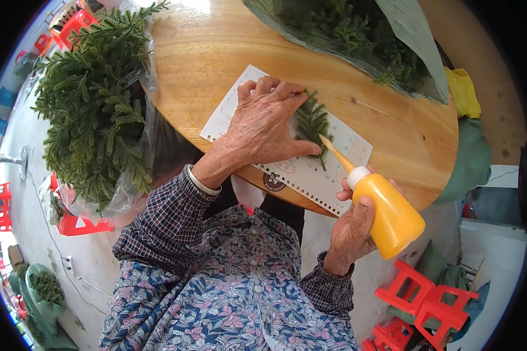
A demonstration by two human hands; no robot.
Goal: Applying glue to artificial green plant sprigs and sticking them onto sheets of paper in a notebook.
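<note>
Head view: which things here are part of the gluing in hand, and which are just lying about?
In hand: left hand pressing the green sprig on the calendar sheet; right hand aiming the orange glue bottle.

Lying about: bagged greenery, red stools, yellow cloth.

A yellow-orange glue bottle (390,217) with a white collar; a dark green sprig (312,121) on a white card (310,175); a honey-brown wooden counter (216,52); checked cuffs (175,216); red stools (430,298).

A makeshift craft workshop: round wooden table (216,52), bagged artificial greenery (93,117), red plastic stools (427,304), concrete floor.
</note>
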